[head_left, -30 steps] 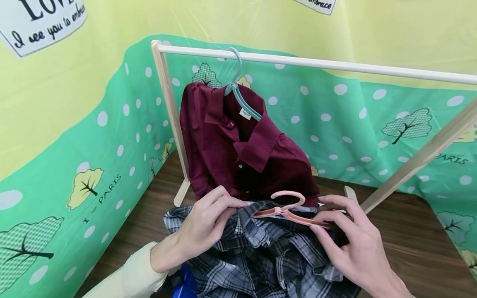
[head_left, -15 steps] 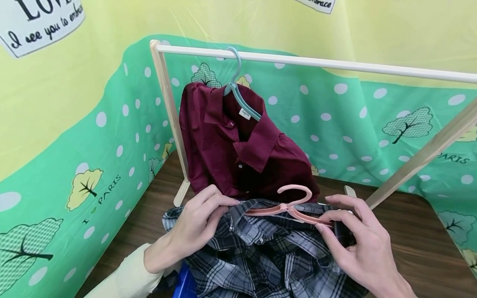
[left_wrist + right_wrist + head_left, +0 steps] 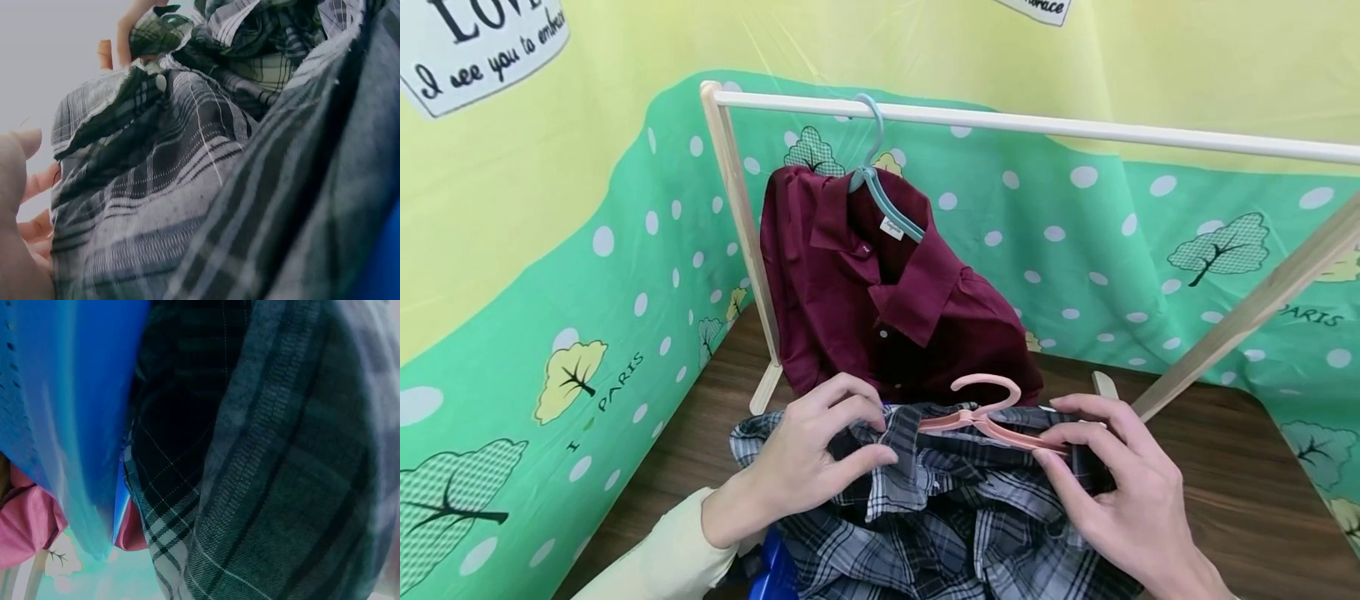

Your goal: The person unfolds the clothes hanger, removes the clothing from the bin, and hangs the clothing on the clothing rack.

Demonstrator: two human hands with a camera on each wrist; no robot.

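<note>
A black, grey and white plaid shirt (image 3: 910, 533) lies bunched before me, with a pink clothes hanger (image 3: 973, 417) in its neck opening, hook upward. My left hand (image 3: 805, 450) is at the left side of the shirt collar (image 3: 898, 492), its thumb spread away from the fingers. In the left wrist view the fingers (image 3: 39, 181) reach behind the cloth and the thumb stands off it. My right hand (image 3: 1120, 483) pinches the hanger's right arm at the shirt's shoulder. Cloth covers the hanger's ends. Only cloth and a blue basket fill most of the right wrist view.
A maroon shirt (image 3: 910, 300) hangs on a teal hanger (image 3: 870, 150) from the white rail (image 3: 1075, 129) of a wooden rack. Part of a blue basket (image 3: 81, 412) with holes sits by the plaid shirt. Beneath is a brown wooden tabletop (image 3: 1240, 467); patterned cloth walls surround it.
The pink hanger and right hand shifted right and slightly up, then stayed nearly still. My left thumb and fingers, earlier pinching the collar, have spread apart.
</note>
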